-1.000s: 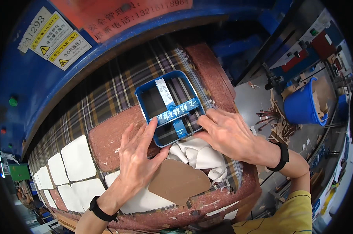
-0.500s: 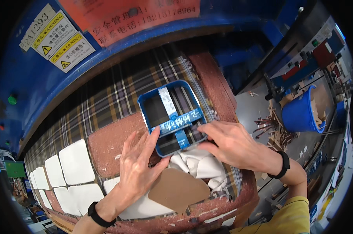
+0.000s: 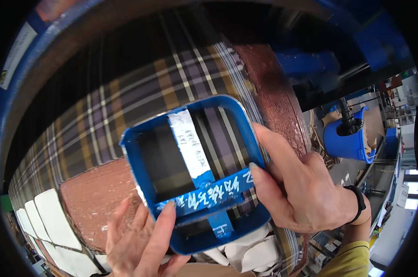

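Note:
A blue cutting die (image 3: 209,203), a rounded rectangular frame with crossed bars, lies over the plaid fabric (image 3: 114,115). Handwriting covers its long bar, and a white strip is stuck on the other bar. My right hand (image 3: 301,184) grips the die's right side, thumb inside the frame and fingers along the outer wall. At the near left corner, my left hand (image 3: 142,242) has one digit on the end of the long bar and the other fingers outside the wall. Crumpled off-white material (image 3: 252,249) sits just below the die's near edge.
Left of the die, a reddish-brown board (image 3: 100,194) shows through a cut-out in the fabric. Several white rounded pieces (image 3: 56,221) lie farther left. A dark machine beam (image 3: 139,21) overhangs the far side. A blue bucket (image 3: 345,141) stands on the floor at right.
My view has come closer, so the die and hands look larger. My right hand has shifted up along the die's right side. The brown sheet is now mostly below the picture.

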Available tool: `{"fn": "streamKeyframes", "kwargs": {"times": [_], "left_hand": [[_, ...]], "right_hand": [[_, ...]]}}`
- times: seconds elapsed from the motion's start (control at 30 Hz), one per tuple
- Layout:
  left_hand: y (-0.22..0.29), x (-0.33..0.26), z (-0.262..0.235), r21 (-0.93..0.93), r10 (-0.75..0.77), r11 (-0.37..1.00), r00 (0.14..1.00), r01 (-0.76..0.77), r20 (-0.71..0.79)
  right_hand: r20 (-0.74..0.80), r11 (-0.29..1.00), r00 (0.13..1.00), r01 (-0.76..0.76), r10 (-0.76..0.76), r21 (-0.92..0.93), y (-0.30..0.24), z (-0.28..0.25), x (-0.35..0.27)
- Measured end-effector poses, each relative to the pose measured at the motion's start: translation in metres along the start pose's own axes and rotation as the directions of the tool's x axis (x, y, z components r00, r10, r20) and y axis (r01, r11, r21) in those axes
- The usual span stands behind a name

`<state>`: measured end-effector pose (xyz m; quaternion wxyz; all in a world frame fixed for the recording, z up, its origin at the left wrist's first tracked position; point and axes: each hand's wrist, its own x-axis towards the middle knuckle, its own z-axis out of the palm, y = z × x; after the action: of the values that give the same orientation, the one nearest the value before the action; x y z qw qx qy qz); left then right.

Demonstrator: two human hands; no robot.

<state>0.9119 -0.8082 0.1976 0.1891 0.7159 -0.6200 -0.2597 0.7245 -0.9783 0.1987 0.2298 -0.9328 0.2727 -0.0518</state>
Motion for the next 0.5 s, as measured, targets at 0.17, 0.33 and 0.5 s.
{"fn": "streamKeyframes", "kwargs": {"times": [0.17,0.33,0.5], "left_hand": [[-0.012,-0.004,0.004,0.081,0.196,0.979,0.977,-0.189,-0.082],[-0.012,-0.001,0.002,0.136,0.25,0.962,0.965,-0.237,-0.082],[-0.012,-0.003,0.003,0.144,0.252,0.96,0.965,-0.239,-0.075]], "right_hand": [[-0.124,0.98,0.973,0.187,-0.195,-0.074,0.015,0.015,-0.001],[-0.201,0.957,0.936,0.282,-0.289,-0.064,0.027,0.023,-0.004],[-0.254,0.758,0.757,0.44,-0.601,-0.482,0.046,0.037,0.002]]}}
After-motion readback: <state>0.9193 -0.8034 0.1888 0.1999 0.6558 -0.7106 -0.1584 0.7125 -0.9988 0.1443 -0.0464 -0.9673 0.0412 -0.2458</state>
